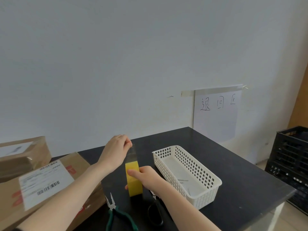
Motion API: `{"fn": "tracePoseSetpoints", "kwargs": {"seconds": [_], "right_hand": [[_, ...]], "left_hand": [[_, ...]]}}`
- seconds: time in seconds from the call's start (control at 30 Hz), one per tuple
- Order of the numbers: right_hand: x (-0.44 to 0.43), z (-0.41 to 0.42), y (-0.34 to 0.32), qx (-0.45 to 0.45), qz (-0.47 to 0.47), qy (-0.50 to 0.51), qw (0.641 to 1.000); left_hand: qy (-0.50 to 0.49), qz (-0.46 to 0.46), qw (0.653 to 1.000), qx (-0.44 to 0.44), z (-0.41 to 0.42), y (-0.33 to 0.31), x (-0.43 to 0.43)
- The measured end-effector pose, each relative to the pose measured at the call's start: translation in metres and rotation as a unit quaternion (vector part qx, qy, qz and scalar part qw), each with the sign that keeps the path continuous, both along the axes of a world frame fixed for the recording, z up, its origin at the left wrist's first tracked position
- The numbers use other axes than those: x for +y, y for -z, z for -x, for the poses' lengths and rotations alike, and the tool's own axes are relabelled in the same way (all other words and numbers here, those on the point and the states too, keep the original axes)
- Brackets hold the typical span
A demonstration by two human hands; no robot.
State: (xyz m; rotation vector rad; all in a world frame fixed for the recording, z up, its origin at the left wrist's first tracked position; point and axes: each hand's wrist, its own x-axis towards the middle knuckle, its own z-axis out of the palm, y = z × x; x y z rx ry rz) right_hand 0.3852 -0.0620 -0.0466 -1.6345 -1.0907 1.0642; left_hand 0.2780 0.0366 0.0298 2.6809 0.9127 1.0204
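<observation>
The scissors lie partly under the right forearm; pliers handles cut off below; parcel label print blurred.

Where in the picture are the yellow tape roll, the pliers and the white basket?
yellow tape roll (135,186), head view, on its outer face.
pliers (110,204), head view, on the metal head.
white basket (207,197), head view, on its near end wall.

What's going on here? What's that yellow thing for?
Someone is pulling tape off a yellow tape roll. The right hand grips the roll while the left hand pinches the end of the clear strip, stretched upward. A cardboard box, pliers, scissors and a white basket lie on the black table.
</observation>
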Motion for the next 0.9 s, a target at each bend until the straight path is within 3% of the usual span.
{"fn": "tracePoseSetpoints", "kwargs": {"seconds": [0.1,0.27,0.77,0.9], "right_hand": [[0.004,0.000,-0.003,0.010,-0.001,0.016,1.000],[0.011,0.000,-0.003,0.005,-0.006,0.043,0.999],[-0.011,-0.005,-0.014,-0.023,0.024,-0.043,0.999],[-0.008,-0.001,-0.016,-0.007,0.023,-0.029,0.999]], "left_hand": [[0.005,-0.010,0.999,-0.049,-0.001,-0.013,-0.001],[0.010,-0.017,0.999,-0.030,0.000,-0.022,0.004],[0.012,-0.025,1.000,-0.011,0.007,-0.025,-0.003],[0.001,-0.039,0.997,-0.062,0.009,-0.030,-0.004]]}}
